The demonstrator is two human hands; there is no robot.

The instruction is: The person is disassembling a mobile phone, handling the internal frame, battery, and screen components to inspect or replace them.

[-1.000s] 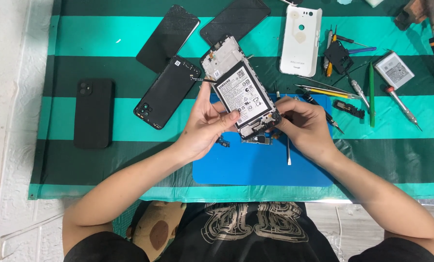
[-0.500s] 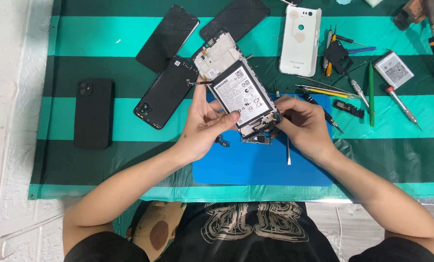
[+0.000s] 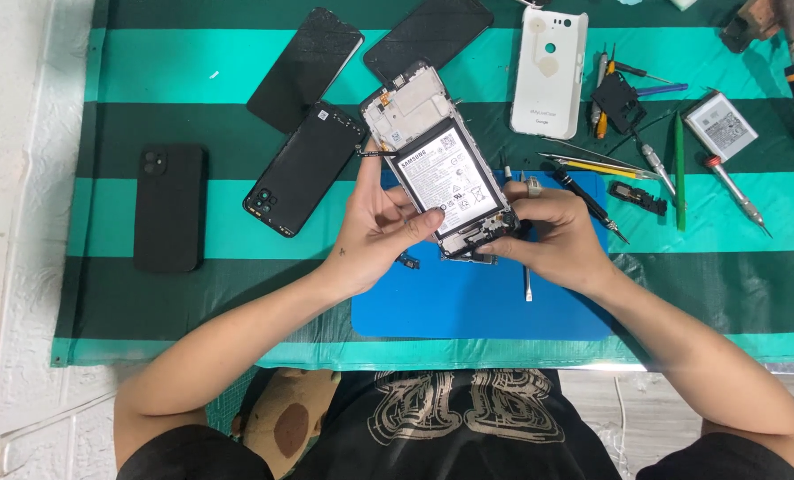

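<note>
- Since the earlier frames: almost nothing has shifted; the opened phone (image 3: 441, 173) sits marginally higher and stays pinched between both hands, everything else is where it was.
- Striped mat (image 3: 148, 213), green and teal, covers the work area; blue pad (image 3: 468, 307) lies on it under the hands.
- Opened phone: back off, battery facing up, tilted with its top end pointing up-left, held above the blue pad's upper edge.
- Left hand (image 3: 375, 227): closed on the phone's left edge, thumb on the battery near the lower end.
- Right hand (image 3: 552, 231): gripping the phone's bottom right corner, fingers curled over it; what's under the fingertips, can't tell.
- Black phone (image 3: 170, 207) lies flat, far left, well apart.
- Black back cover (image 3: 303, 169) lies just left of the opened phone; two dark screens (image 3: 306, 67) above it.
- White back cover (image 3: 550, 71) upper right.
- Loose battery (image 3: 721, 126) and screwdrivers (image 3: 734, 191) further right, near each other.
- Small black part (image 3: 406, 260) on the pad, beside the left hand.
</note>
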